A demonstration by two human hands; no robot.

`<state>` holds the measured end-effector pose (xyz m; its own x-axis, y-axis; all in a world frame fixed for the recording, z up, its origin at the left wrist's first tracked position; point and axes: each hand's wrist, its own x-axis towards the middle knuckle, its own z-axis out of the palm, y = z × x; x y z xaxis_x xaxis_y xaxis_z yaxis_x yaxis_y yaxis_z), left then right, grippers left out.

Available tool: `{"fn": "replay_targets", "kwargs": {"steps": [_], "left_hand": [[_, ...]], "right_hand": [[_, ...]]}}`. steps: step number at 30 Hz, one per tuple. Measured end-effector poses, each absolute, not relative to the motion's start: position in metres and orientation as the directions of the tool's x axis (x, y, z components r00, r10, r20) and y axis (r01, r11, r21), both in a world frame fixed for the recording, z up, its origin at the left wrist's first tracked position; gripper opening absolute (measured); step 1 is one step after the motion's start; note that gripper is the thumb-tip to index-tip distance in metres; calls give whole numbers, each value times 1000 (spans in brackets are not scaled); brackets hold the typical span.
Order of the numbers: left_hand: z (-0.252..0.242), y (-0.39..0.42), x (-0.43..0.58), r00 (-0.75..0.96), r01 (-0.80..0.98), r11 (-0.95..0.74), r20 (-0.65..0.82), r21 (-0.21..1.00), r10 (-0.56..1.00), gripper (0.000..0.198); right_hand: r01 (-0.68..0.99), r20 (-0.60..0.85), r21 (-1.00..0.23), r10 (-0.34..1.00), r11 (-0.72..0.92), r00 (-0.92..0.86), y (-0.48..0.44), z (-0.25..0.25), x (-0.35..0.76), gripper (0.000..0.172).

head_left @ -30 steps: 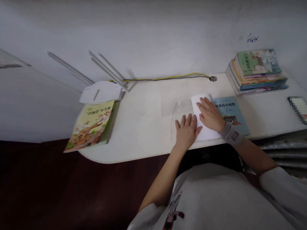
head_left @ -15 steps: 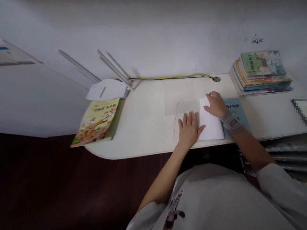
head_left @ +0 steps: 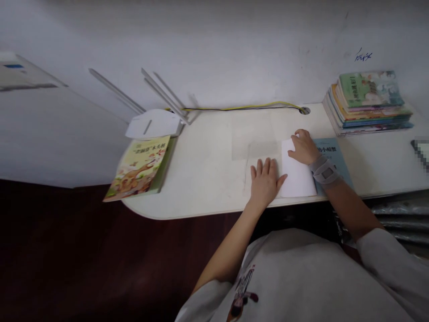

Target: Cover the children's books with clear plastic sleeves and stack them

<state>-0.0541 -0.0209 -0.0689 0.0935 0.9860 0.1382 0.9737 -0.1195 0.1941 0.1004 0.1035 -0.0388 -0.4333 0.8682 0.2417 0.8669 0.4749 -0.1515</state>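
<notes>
My left hand (head_left: 264, 184) lies flat on the white table, fingers spread, its thumb reaching to the left edge of a white sheet of paper (head_left: 296, 181). My right hand (head_left: 303, 146), with a grey band around the wrist, is at the upper part of that sheet. Its fingers curl at the top edge and its thumb rests lower on the paper; the grip underneath is partly hidden. The sheet covers the left part of a blue book (head_left: 335, 156) with a printed title, which lies flat below the right wrist.
A yellow-green picture book (head_left: 140, 165) overhangs the table's left end, in front of a white router (head_left: 152, 124) with several antennas. Yellow and black cables (head_left: 241, 108) run along the wall to a hole. A stack of books (head_left: 370, 100) stands at the back right.
The whole view has shifted slightly, so things appear a little further right. Both hands keep nearly the same places on the table and sheet.
</notes>
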Motion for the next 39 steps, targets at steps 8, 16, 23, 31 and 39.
{"fn": "replay_targets", "kwargs": {"steps": [8,16,23,31,39], "left_hand": [[-68,-21,-54,96,977,-120,141,174,985,70],[-70,-22,-56,131,970,-163,175,182,976,73],[-74,-20,-63,154,945,-208,218,251,964,72],[-61,-34,-54,363,846,-486,431,220,826,71],[-55,-51,-20,654,672,-740,486,-20,580,34]], "right_hand": [[847,254,-186,858,497,-447,103,-44,97,34],[830,228,-271,871,487,-436,106,-52,96,43],[664,234,-568,869,486,-436,115,-59,134,70],[730,189,-540,905,420,-381,104,-73,129,71],[634,278,-584,858,507,-431,100,-74,133,64]]}}
